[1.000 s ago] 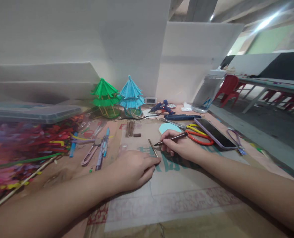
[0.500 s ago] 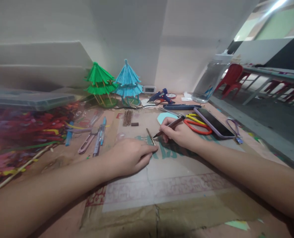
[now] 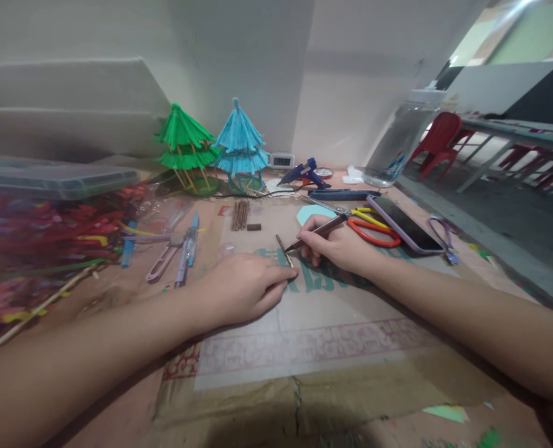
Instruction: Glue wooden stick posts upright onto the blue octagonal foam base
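Observation:
My right hand point(image 3: 330, 244) is closed around a dark brown marker point(image 3: 317, 234), its tip touching or very near a thin brown stick point(image 3: 284, 247). The stick lies slanted on the translucent sheet, its upper part dark brown and its lower part paler. With its outstretched index finger, my left hand point(image 3: 251, 283) pins the near end of that stick down; the other fingers are bent under and partly hidden. Beyond my left hand, several brown sticks point(image 3: 240, 215) lie in a row beside a brown marker cap point(image 3: 254, 227).
Green point(image 3: 186, 146) and blue point(image 3: 241, 144) paper-roofed models stand at the back beside a glue gun point(image 3: 307, 174). To the right are red-handled scissors point(image 3: 374, 233), a phone point(image 3: 405, 225) and a large bottle point(image 3: 398, 143). Pens point(image 3: 192, 239) and a lidded box point(image 3: 52, 180) are left.
My right hand has shifted slightly left, bringing the marker tip to the stick. The view has tilted down a little. My left finger stays on the stick.

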`<action>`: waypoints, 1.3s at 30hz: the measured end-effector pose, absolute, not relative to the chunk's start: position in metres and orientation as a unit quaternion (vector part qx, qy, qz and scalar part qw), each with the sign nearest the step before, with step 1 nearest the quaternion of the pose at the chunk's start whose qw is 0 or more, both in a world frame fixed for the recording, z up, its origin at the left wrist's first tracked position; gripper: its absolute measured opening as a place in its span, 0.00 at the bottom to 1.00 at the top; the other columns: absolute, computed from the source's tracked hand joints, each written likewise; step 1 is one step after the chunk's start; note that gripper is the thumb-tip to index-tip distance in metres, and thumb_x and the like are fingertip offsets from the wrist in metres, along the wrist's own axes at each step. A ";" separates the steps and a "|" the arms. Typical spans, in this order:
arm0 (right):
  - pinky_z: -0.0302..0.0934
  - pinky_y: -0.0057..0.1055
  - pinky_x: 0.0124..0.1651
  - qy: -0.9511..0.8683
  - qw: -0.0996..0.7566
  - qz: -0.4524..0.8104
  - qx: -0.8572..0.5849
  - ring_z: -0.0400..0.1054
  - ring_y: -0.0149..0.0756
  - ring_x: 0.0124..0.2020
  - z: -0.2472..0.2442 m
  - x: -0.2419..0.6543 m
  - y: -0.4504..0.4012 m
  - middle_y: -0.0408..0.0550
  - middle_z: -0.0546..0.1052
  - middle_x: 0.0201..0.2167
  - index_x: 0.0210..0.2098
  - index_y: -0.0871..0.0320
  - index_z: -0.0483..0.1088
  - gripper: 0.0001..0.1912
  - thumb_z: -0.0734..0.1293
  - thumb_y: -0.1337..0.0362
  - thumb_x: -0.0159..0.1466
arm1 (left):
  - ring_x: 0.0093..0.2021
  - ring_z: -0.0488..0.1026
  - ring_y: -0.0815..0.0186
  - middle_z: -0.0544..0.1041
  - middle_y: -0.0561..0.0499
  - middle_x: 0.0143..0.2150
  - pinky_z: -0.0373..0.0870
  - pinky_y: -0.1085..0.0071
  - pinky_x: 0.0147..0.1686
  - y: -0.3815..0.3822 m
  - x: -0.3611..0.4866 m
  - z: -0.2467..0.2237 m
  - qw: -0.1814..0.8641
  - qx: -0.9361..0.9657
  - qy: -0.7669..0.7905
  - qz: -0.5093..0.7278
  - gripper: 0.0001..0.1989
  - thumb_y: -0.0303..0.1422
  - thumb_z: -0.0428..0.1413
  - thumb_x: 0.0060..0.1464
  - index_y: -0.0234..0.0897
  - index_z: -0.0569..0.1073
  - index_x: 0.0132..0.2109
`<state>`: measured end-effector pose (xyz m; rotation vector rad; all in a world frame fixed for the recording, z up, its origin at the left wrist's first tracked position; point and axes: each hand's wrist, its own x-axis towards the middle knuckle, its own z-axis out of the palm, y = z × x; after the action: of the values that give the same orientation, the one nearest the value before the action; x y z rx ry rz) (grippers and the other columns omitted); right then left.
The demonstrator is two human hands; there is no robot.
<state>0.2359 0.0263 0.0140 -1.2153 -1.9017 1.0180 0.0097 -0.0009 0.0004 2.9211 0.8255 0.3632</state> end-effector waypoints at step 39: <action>0.58 0.22 0.18 -0.715 0.316 0.417 -0.464 0.65 0.26 0.15 0.013 0.238 0.026 0.39 0.74 0.19 0.30 0.57 0.64 0.09 0.64 0.60 0.65 | 0.40 0.80 0.57 0.83 0.47 0.42 0.73 0.62 0.38 -0.002 0.010 0.000 0.018 0.958 0.259 0.123 0.18 0.31 0.48 0.65 0.39 0.75 0.57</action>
<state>0.2383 0.0259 0.0128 -1.2215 -1.8823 1.0977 0.0096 -0.0017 -0.0004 2.9754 0.8030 0.3830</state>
